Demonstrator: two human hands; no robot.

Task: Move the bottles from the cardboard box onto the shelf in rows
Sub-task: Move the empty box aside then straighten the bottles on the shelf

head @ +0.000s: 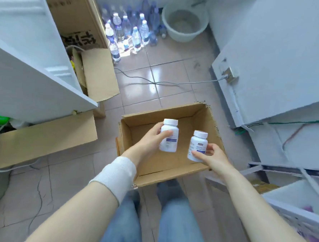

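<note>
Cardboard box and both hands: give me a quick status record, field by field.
left hand: grips a white bottle, upright, above the box
right hand: grips a second white bottle, slightly tilted
cardboard box: open on the tiled floor; no other bottles visible on the floor of it that shows
shelf target: not identifiable
left wrist: white wristband

I see two smooth white plastic bottles with faintly glossy printed labels, over a matt brown cardboard box with rough torn edges. The floor is glossy ceramic tile. A white knitted cloth wristband looks soft.
</note>
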